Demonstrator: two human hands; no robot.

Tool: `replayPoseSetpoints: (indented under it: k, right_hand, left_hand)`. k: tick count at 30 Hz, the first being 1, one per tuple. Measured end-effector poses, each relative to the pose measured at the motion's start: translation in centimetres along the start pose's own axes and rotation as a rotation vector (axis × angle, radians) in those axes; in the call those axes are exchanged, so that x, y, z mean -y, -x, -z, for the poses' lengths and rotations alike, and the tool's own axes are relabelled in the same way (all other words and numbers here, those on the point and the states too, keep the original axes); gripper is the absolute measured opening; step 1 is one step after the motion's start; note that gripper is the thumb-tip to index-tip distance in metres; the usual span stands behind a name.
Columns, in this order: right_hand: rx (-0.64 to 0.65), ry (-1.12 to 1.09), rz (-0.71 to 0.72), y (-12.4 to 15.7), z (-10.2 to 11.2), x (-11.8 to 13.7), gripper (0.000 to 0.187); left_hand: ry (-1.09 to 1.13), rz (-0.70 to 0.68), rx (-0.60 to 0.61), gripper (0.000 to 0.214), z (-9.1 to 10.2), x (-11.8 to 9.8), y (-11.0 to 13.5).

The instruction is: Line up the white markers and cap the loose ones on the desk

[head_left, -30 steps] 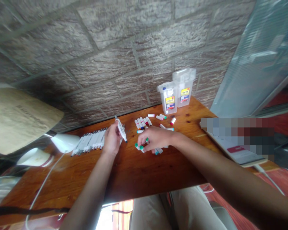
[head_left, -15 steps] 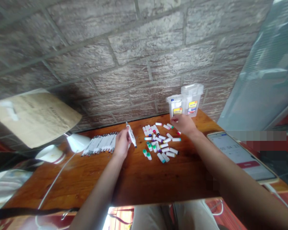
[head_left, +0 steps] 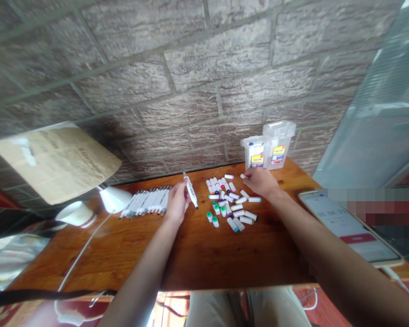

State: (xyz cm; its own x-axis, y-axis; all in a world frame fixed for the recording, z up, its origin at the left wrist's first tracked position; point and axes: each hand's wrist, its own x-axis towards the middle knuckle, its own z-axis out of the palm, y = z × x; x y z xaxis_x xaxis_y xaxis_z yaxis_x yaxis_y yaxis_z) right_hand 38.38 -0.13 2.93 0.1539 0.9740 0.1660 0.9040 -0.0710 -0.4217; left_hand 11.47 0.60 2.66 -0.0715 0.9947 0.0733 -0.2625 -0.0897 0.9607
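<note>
So the left hand (head_left: 177, 202) is clamping a marker (head_left: 191, 190), and it's slanting from up by the wall down to its dark tip, which is pointing right at the loose caps (head_left: 230, 206) on the table (head_left: 197, 254). Those caps are sitting between both hands. The right hand (head_left: 261, 181) is hovering at their far right edge, fingers curling toward one. Can't tell if it's actually pinching it. A row of markers (head_left: 148, 203) is lying just left of the left hand.

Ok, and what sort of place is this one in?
Likely a home or study desk: a wooden table pushed against a brick-faced wall, with a white desk lamp, a phone and marker pens with loose caps spread on it.
</note>
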Motion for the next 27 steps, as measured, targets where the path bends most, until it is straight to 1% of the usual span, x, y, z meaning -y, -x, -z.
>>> replayPoseSetpoints:
  k: [2,5,8,10,12,18,22,27]
  right_hand:
    - [-0.014,-0.115,0.111,0.3,0.0,0.7,0.025]
    - [0.042,-0.347,0.278,1.1,-0.2,2.2,0.028]
    - [0.098,-0.421,0.462,2.1,-0.8,3.6,0.026]
    - [0.12,-0.448,0.532,2.5,-1.2,4.1,0.026]
    - [0.122,-0.472,0.554,2.6,-1.4,4.2,0.024]
    - [0.13,-0.496,0.548,2.4,-1.5,3.9,0.018]
    - [0.14,-0.463,0.629,2.4,-1.9,4.1,0.013]
    - [0.18,-0.419,0.699,2.6,-2.4,4.2,0.016]
  left_hand:
    - [-0.003,0.005,-0.004,0.039,0.0,0.1,0.0]
    - [-0.019,0.01,-0.013,0.038,0.0,0.1,0.0]
    - [-0.031,0.002,-0.008,0.036,-0.2,0.0,0.0]
    - [-0.034,0.003,-0.003,0.036,-0.3,0.0,0.0]
    - [-0.038,0.009,0.003,0.036,-0.4,0.0,0.0]
    - [-0.061,0.01,0.032,0.036,-0.4,0.1,0.1]
    - [-0.07,0.008,0.025,0.038,-0.3,0.2,0.2]
    - [-0.066,-0.006,0.038,0.036,-0.4,0.0,0.3]
